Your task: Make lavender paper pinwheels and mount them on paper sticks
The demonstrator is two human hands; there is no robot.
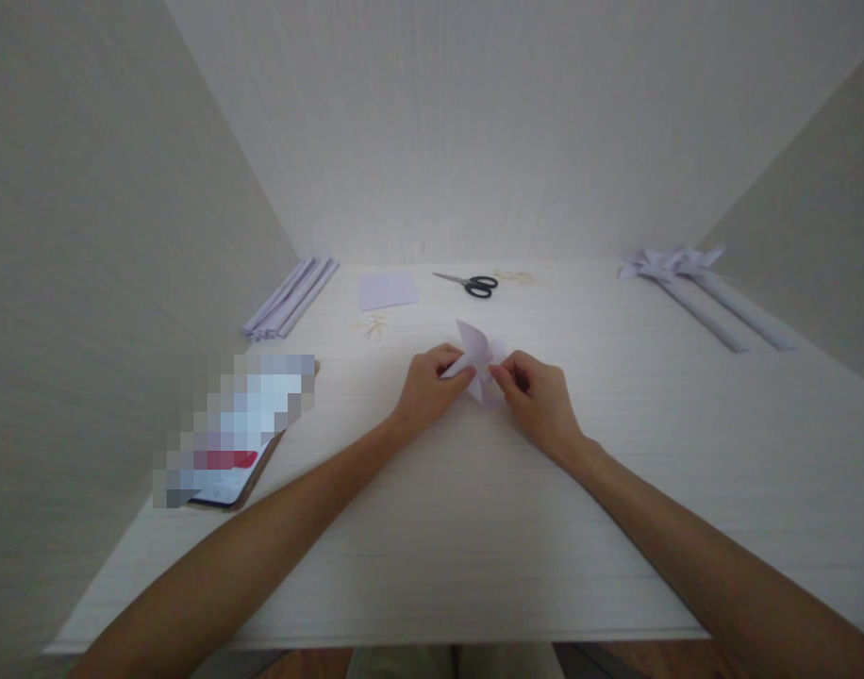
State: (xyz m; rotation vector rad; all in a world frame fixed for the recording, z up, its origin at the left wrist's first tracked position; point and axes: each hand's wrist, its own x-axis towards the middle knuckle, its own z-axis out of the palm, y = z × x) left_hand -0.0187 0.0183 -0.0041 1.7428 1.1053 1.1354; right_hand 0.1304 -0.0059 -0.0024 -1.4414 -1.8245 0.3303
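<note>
A pale paper pinwheel [474,347] with curled blades is held above the middle of the table. My left hand [436,382] pinches its left side between thumb and fingers. At its right side, my right hand [538,391] is closed with thumb and forefinger pressed together on the paper near the centre. Whether a small piece also sits in that pinch is hard to make out. Beyond the hands lie a square paper sheet [388,290] and scissors [474,285] with black handles.
Thin pale sticks [373,327] lie near the sheet. Rolled paper tubes [290,300] are stacked at the left wall. Two finished-looking pinwheels on paper tubes [715,306] lie at the right. A phone [240,434] with a blurred screen rests on the left. Walls enclose the table [418,566].
</note>
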